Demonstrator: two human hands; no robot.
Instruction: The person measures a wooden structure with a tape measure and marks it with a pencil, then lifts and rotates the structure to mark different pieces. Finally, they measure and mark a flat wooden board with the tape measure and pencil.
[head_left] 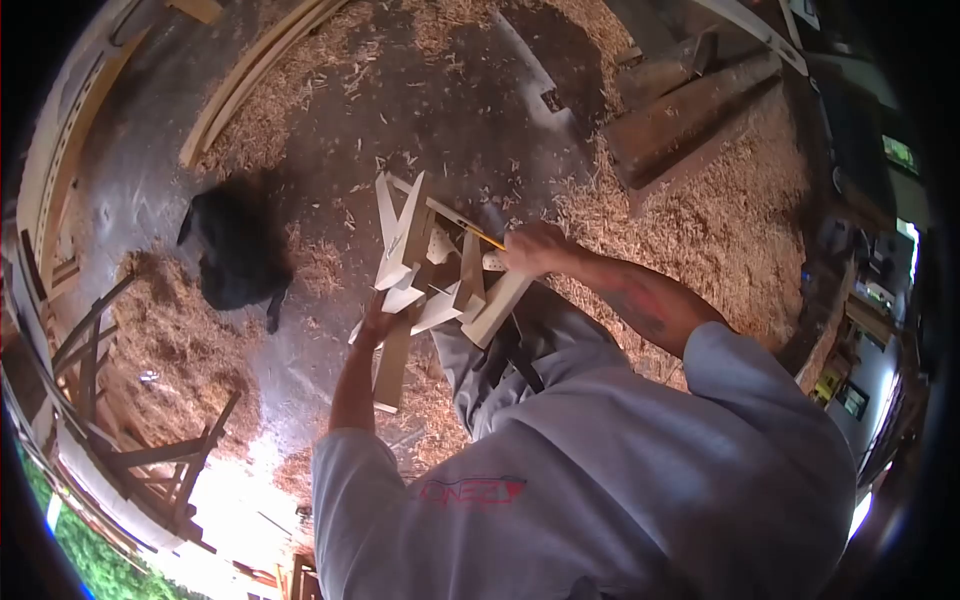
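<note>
My right hand (535,248) is closed around a yellow pencil (487,238), which points left toward a pale wooden frame of strips. The frame (497,312) sits over my lap and has several angled, pointed pieces (403,235). On its left side my left hand (376,322) grips the frame near a cluster of pointed ends. Part of that hand is hidden behind the wood. A flat board (392,368) hangs down beside it.
A black dog (240,245) is on the floor to the left. Wood shavings (700,240) cover much of the dark floor (430,110). Brown beams (690,110) lie at the upper right, long curved-looking timbers (250,75) at the upper left. Wooden racks (170,455) stand lower left.
</note>
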